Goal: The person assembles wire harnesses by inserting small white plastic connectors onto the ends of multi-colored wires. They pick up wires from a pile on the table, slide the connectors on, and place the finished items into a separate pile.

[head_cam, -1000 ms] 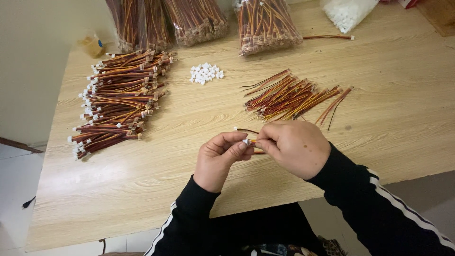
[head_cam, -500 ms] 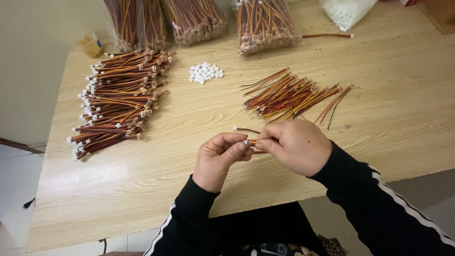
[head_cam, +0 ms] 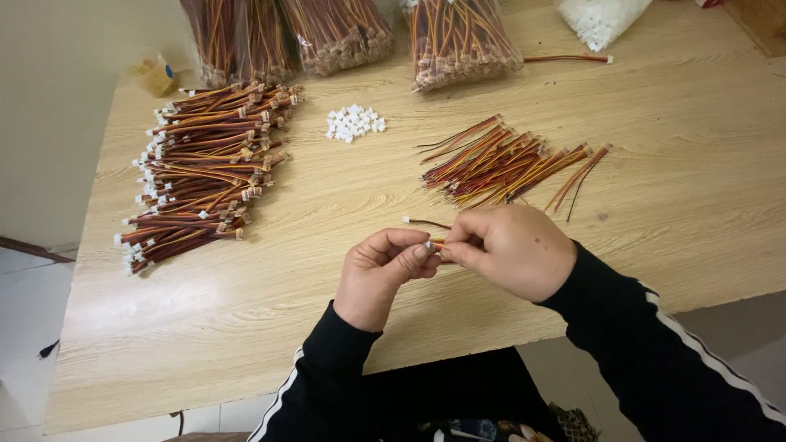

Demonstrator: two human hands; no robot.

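Both hands meet over the near part of the pale wooden worktop [head_cam: 671, 188]. The left hand [head_cam: 378, 274] pinches a small white plastic connector housing [head_cam: 429, 245] between thumb and forefinger, its grip closed on that piece. The right hand [head_cam: 512, 250] is closed on a short bundle of thin red, yellow and brown wires [head_cam: 438, 243], of which only a small stretch shows between the two sets of fingertips; the rest is hidden in the fist. The housing and the wire ends sit right at the point where the two grips touch, though how far the wires enter the housing cannot be told.

Just beyond the grip, a single thin dark wire with a white tip [head_cam: 424, 221] lies flat on the wood. Farther out from the right hand's grip is a loose fan of bare-ended red, orange and yellow wires [head_cam: 508, 162]. Beyond the left hand's grip, well apart, sits a small heap of white plastic housings [head_cam: 354, 123]. Off to the left of that grip spreads a large pile of finished wire leads with white ends [head_cam: 205, 168]. At the far edge, well away from both grips, lie clear bags packed with wire bundles [head_cam: 463, 37] and a clear bag of white parts [head_cam: 602, 16].
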